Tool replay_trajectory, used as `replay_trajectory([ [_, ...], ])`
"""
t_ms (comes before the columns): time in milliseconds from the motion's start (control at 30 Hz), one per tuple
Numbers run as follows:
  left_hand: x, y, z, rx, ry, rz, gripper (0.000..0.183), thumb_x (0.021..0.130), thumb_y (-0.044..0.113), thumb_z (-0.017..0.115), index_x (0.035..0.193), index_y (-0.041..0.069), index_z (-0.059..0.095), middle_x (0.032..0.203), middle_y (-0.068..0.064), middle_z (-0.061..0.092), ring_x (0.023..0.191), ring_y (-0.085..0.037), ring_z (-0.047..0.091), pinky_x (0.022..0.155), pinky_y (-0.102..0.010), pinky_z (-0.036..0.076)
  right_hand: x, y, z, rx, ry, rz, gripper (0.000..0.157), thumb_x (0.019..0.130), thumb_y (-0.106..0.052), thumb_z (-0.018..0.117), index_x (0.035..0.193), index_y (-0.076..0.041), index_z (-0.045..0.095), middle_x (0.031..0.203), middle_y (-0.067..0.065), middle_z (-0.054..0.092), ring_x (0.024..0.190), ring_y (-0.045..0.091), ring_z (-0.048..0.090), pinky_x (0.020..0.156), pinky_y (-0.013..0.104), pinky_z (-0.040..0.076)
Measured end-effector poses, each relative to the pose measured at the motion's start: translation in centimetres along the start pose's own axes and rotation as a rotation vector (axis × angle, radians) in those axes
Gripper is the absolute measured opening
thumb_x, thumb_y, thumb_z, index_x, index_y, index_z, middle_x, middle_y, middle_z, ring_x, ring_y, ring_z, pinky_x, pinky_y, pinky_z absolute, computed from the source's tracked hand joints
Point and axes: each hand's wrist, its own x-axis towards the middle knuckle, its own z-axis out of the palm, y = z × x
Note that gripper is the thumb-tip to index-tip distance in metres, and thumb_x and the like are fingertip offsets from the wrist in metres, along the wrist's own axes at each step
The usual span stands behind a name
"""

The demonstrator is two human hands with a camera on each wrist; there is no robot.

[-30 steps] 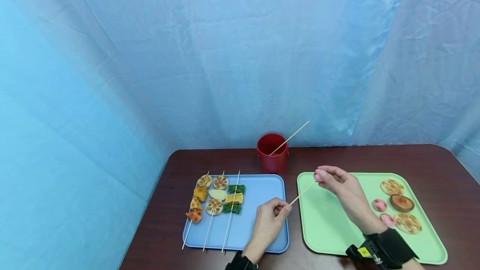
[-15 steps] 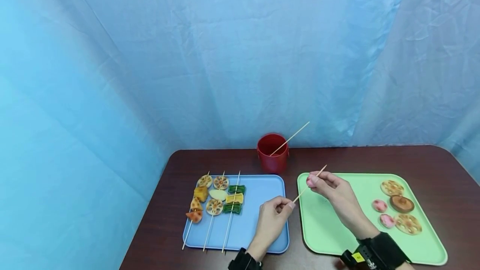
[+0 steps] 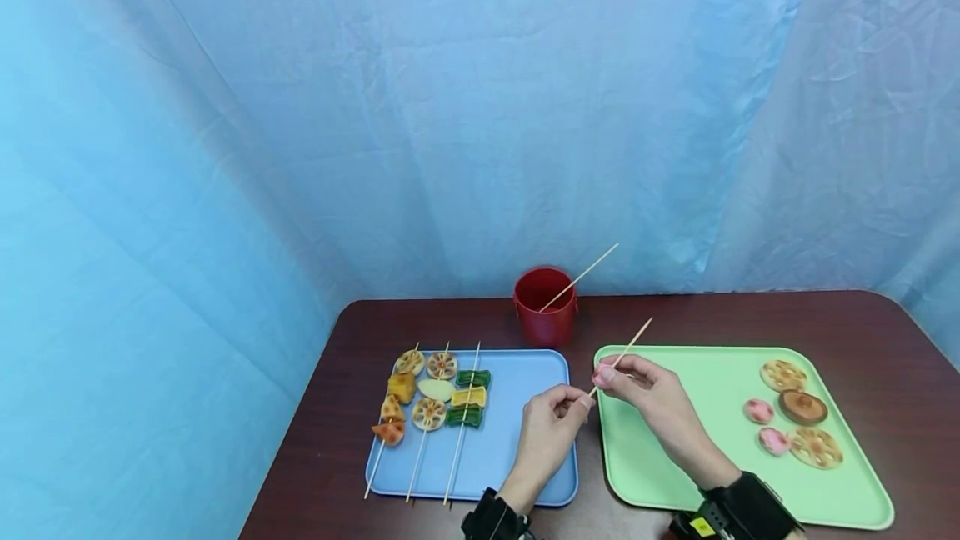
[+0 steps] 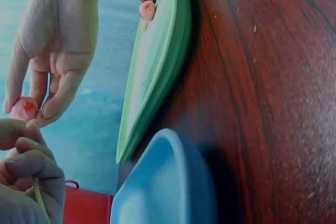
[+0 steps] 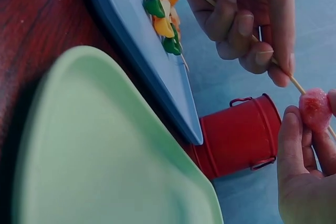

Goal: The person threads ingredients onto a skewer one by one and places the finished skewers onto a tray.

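My left hand [image 3: 547,436] grips a thin wooden skewer [image 3: 637,334] by its lower part, above the right side of the blue tray [image 3: 517,473]. Threaded on that skewer is a pink ball [image 5: 315,109], pinched between the thumb and fingers of my right hand [image 3: 663,415]. The skewer's pointed end sticks out beyond the ball, up and to the right in the head view. Both hands are close together, over the gap between the trays. In the left wrist view the pink ball [image 4: 24,108] shows just past the left fingertips.
On the blue tray lie three loaded skewers, one with green and yellow pieces [image 3: 467,397]. The green tray [image 3: 645,473] bears two pink balls [image 3: 759,411], two lotus root slices [image 3: 817,447] and a brown mushroom-like slice [image 3: 803,407]. Behind stands a red bucket [image 3: 546,319] with one bare skewer.
My right hand has slid the pink ball down the skewer toward my left hand, and the pointed end has come out past it. The left hand has shifted slightly right and up.
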Motion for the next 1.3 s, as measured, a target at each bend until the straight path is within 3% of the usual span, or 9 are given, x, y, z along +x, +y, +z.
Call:
replay_trajectory([
  [567, -0.1, -0.1, 0.0, 0.005, 0.008, -0.003, 0.01, 0.093, 0.017, 0.073, 0.088, 0.01, 0.077, 0.068, 0.01, 0.063, 0.058, 0.0, 0.052, 0.055, -0.018, 0.039, -0.3, 0.4, 0.6, 0.02, 0.007, 0.006, 0.043, 0.101, -0.029, 0.07, 0.123, 0.007, 0.064, 0.126, 0.027, 0.065, 0.104, 0.016, 0.072, 0.091, 0.03, 0.057],
  [900, -0.1, -0.1, 0.1, 0.0, 0.01, 0.002, 0.013, 0.094, 0.019, 0.073, 0.088, 0.009, 0.077, 0.069, 0.009, 0.063, 0.059, -0.001, 0.053, 0.055, -0.019, 0.041, -0.7, 0.4, 0.7, 0.0, -0.012, 0.005, 0.034, 0.1, -0.028, 0.071, 0.116, 0.002, 0.068, 0.125, 0.022, 0.066, 0.102, 0.018, 0.071, 0.09, 0.031, 0.057],
  [1067, -0.1, -0.2, -0.1, 0.001, 0.019, -0.005, 0.013, 0.094, 0.018, 0.073, 0.089, 0.007, 0.077, 0.069, 0.009, 0.064, 0.059, -0.001, 0.054, 0.056, -0.019, 0.042, -0.7, -0.4, -0.5, -0.087, 0.036, 0.029, 0.047, 0.101, -0.034, 0.069, 0.129, 0.003, 0.064, 0.124, 0.019, 0.068, 0.103, 0.019, 0.072, 0.092, 0.034, 0.056],
  [1300, -0.2, -0.4, -0.6, -0.014, 0.018, -0.016, 0.015, 0.095, 0.018, 0.073, 0.09, 0.004, 0.077, 0.069, 0.008, 0.064, 0.06, -0.002, 0.054, 0.057, -0.019, 0.042, -0.6, -0.7, -4.5, -0.206, 0.063, 0.0, 0.054, 0.104, -0.038, 0.064, 0.138, 0.004, 0.059, 0.123, 0.025, 0.068, 0.107, 0.024, 0.071, 0.092, 0.035, 0.056],
])
